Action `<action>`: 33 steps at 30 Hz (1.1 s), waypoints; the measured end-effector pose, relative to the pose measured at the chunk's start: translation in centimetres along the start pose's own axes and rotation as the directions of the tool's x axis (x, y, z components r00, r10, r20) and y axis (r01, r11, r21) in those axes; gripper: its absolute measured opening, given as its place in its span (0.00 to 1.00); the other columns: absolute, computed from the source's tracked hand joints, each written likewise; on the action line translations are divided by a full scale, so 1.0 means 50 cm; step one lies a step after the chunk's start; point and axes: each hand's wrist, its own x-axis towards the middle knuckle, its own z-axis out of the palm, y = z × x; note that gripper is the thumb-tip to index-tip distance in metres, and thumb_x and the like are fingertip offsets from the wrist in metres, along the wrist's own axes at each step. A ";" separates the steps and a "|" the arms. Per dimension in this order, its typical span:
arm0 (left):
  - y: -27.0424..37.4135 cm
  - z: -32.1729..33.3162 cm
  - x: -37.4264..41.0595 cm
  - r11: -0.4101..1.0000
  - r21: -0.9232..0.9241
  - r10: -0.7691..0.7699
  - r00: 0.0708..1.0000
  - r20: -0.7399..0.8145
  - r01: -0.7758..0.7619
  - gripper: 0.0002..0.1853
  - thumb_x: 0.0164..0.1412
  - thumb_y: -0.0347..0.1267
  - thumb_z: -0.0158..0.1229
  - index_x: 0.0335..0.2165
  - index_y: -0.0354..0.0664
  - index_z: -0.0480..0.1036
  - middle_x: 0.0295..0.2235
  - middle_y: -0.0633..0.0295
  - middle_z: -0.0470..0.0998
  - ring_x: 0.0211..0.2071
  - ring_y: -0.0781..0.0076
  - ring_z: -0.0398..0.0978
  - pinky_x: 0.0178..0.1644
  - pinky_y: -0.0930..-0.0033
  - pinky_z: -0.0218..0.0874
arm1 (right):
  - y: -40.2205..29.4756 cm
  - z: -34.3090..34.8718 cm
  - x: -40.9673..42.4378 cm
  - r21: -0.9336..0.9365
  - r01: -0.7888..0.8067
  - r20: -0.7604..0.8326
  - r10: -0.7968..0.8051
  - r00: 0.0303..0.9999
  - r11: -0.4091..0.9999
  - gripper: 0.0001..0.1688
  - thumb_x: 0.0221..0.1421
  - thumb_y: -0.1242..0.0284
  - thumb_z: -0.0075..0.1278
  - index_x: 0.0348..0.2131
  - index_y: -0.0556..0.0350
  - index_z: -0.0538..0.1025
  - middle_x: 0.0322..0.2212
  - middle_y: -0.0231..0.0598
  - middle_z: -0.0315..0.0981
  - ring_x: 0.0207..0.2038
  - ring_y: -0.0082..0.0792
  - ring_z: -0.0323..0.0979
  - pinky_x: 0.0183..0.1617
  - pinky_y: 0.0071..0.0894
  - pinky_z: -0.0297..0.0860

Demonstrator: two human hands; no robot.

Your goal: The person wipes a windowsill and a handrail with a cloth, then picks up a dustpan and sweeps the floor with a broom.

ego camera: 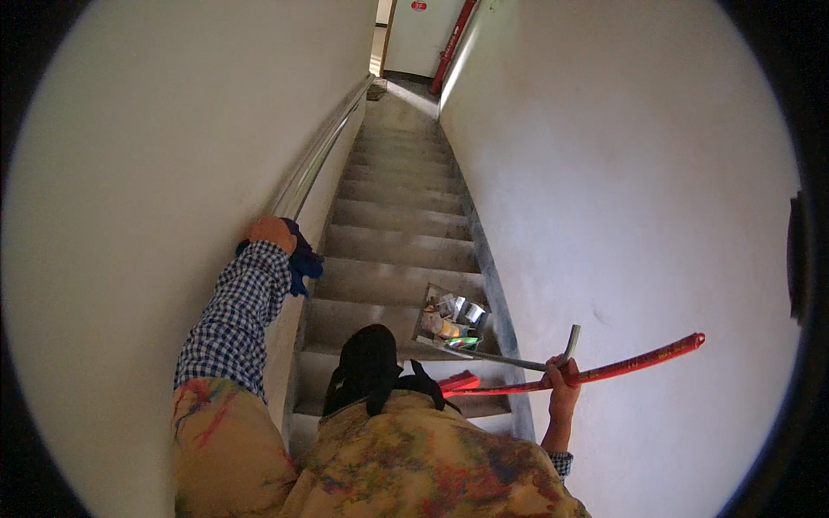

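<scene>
My left hand (272, 232) is closed around a dark blue cloth (304, 262) at the metal handrail (317, 152) on the left wall. Whether the fingers also grip the rail is hidden. In my right hand (562, 375), two handles cross. One is the grey handle of a long-handled dustpan (420, 327); the other is the red handle of a broom (638, 366). Litter (447, 324), with wrappers and paper scraps among it, lies in the pan, which is over the steps to the right. Low beside my black shoe (363, 362) shows the broom's red head (460, 383), its lower part hidden.
A narrow concrete staircase (398, 249) runs between a left wall (162, 129) and a right wall (615, 194). At its far end are a landing (405, 107), a pale door (418, 39) with a red sign, and a red pipe (451, 52).
</scene>
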 end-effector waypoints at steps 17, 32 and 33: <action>-0.002 -0.004 0.009 0.997 -0.059 -0.052 0.999 0.005 0.053 0.21 0.60 0.41 0.51 0.45 0.35 0.72 0.45 0.50 0.73 0.45 0.58 0.72 0.50 0.58 0.66 | 0.033 -0.016 0.010 -0.024 0.071 -0.018 -0.072 0.997 0.997 0.06 0.51 0.80 0.50 0.28 0.56 0.68 0.19 0.29 0.64 0.17 0.20 0.62 0.20 0.20 0.61; -0.001 -0.046 -0.005 0.997 -0.052 -0.065 0.998 -0.005 0.065 0.28 0.55 0.47 0.56 0.46 0.36 0.72 0.48 0.49 0.72 0.48 0.53 0.71 0.51 0.57 0.65 | 0.032 -0.013 0.031 0.043 0.025 -0.022 -0.024 0.999 0.999 0.05 0.50 0.79 0.50 0.28 0.56 0.69 0.18 0.28 0.63 0.17 0.19 0.60 0.20 0.19 0.57; -0.002 -0.050 -0.024 0.998 -0.061 -0.034 0.999 -0.019 0.033 0.27 0.55 0.47 0.56 0.46 0.36 0.72 0.48 0.49 0.72 0.48 0.54 0.71 0.51 0.57 0.65 | 0.042 -0.024 0.027 0.041 -0.003 0.025 0.002 1.000 0.999 0.06 0.49 0.81 0.50 0.29 0.57 0.69 0.21 0.30 0.66 0.17 0.22 0.62 0.21 0.22 0.60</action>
